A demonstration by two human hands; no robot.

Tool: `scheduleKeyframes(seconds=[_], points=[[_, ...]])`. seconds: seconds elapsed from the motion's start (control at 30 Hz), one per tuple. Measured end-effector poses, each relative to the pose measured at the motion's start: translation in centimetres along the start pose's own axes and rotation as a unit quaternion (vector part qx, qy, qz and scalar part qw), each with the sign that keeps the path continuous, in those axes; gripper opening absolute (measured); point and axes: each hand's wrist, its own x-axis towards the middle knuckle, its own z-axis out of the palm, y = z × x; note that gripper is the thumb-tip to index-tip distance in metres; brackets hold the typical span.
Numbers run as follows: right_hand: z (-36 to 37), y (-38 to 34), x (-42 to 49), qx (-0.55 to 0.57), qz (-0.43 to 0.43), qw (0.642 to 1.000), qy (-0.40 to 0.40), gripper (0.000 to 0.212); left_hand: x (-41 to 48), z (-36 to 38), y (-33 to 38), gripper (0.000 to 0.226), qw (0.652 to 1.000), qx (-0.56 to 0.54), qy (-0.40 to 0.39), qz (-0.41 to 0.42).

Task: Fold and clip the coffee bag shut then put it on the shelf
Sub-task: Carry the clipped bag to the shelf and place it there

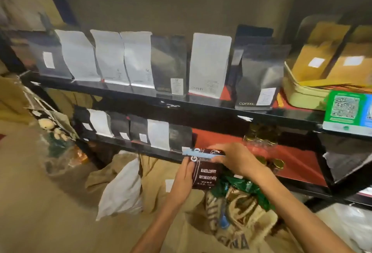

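Observation:
I hold a dark brown coffee bag (206, 174) with white lettering upright in front of the lower shelf (298, 160). My left hand (184, 180) grips the bag's left side. A long pale blue clip (201, 155) lies across the bag's folded top, and my right hand (235, 159) presses on the clip's right end. The shelf has a black frame and a red surface; its right part beside the hands is mostly bare.
The upper shelf (201, 105) holds a row of silver and black coffee bags, yellow bags in a tin, and a green QR sign (345, 110). Small jars (263, 134) stand on the lower shelf. Burlap sacks (237, 216) and a white bag lie below.

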Motion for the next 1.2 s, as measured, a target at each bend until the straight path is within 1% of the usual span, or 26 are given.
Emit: scheduleKeyframes(seconds=[0.07, 0.13, 0.17, 0.2, 0.23, 0.27, 0.3, 0.33, 0.4, 0.43, 0.53, 0.57, 0.6, 0.67, 0.73, 0.77, 0.83, 0.93, 1.03, 1.2], points=[[0.6, 1.3, 2.7, -0.025, 0.001, 1.0, 0.013, 0.034, 3.6, -0.1, -1.2, 0.025, 0.998, 0.064, -0.015, -0.001], [1.5, 2.6, 4.9, -0.064, -0.007, 0.997, 0.048, 0.033, 7.0, -0.5, -1.8, 0.021, 0.987, 0.159, -0.028, 0.011], [2.0, 3.1, 6.0, -0.099, -0.003, 0.994, 0.05, 0.034, 8.8, -0.7, -2.4, 0.02, 0.971, 0.233, -0.033, 0.028], [2.3, 3.5, 6.8, -0.131, 0.008, 0.99, 0.047, 0.035, 10.2, -1.2, -2.6, 0.025, 0.946, 0.319, -0.039, 0.047], [2.5, 3.9, 7.6, -0.149, 0.024, 0.987, 0.05, 0.035, 11.6, -1.8, -2.6, 0.037, 0.924, 0.374, -0.043, 0.062], [2.8, 4.4, 8.3, -0.154, 0.039, 0.985, 0.064, 0.036, 12.9, -2.5, -2.4, 0.048, 0.912, 0.4, -0.039, 0.082], [3.1, 4.8, 9.0, -0.159, 0.05, 0.983, 0.079, 0.037, 14.1, -3.2, -2.0, 0.055, 0.904, 0.413, -0.025, 0.107], [3.2, 5.2, 9.6, -0.165, 0.063, 0.98, 0.091, 0.037, 15.3, -4.1, -1.6, 0.056, 0.898, 0.419, -0.009, 0.134], [3.4, 5.9, 10.8, -0.157, 0.092, 0.977, 0.113, 0.035, 17.9, -5.5, -0.6, 0.052, 0.889, 0.425, 0.007, 0.171], [3.7, 6.0, 11.3, -0.149, 0.107, 0.976, 0.118, 0.034, 19.0, -6.1, -0.2, 0.049, 0.878, 0.441, 0.007, 0.185], [4.8, 6.0, 13.3, -0.138, 0.142, 0.974, 0.115, 0.034, 22.6, -7.8, 0.5, 0.047, 0.827, 0.524, -0.034, 0.2], [5.3, 5.8, 13.9, -0.132, 0.153, 0.973, 0.114, 0.035, 23.5, -8.2, 0.5, 0.046, 0.82, 0.538, -0.055, 0.191], [5.9, 5.8, 14.3, -0.129, 0.167, 0.971, 0.111, 0.037, 24.3, -8.5, 0.4, 0.044, 0.824, 0.532, -0.08, 0.178], [7.0, 5.9, 14.9, -0.133, 0.189, 0.968, 0.103, 0.04, 25.4, -8.7, -0.1, 0.039, 0.846, 0.495, -0.132, 0.151], [8.0, 6.2, 15.4, -0.136, 0.193, 0.967, 0.097, 0.039, 26.1, -8.7, -0.4, 0.038, 0.851, 0.483, -0.166, 0.122], [8.5, 6.2, 15.6, -0.132, 0.196, 0.967, 0.094, 0.037, 26.5, -8.7, -0.6, 0.039, 0.854, 0.478, -0.17, 0.114], [9.2, 6.3, 15.7, -0.124, 0.204, 0.967, 0.086, 0.032, 26.9, -8.8, -0.8, 0.042, 0.871, 0.451, -0.165, 0.103], [10.1, 6.5, 15.6, -0.122, 0.207, 0.967, 0.085, 0.029, 26.9, -8.9, -0.9, 0.042, 0.883, 0.429, -0.17, 0.092], [10.1, 6.7, 15.5, -0.121, 0.205, 0.968, 0.084, 0.032, 26.8, -8.7, -0.7, 0.045, 0.88, 0.434, -0.173, 0.088], [9.9, 7.3, 15.6, -0.117, 0.198, 0.971, 0.064, 0.032, 26.3, -8.2, -1.0, 0.048, 0.868, 0.464, -0.148, 0.1]])
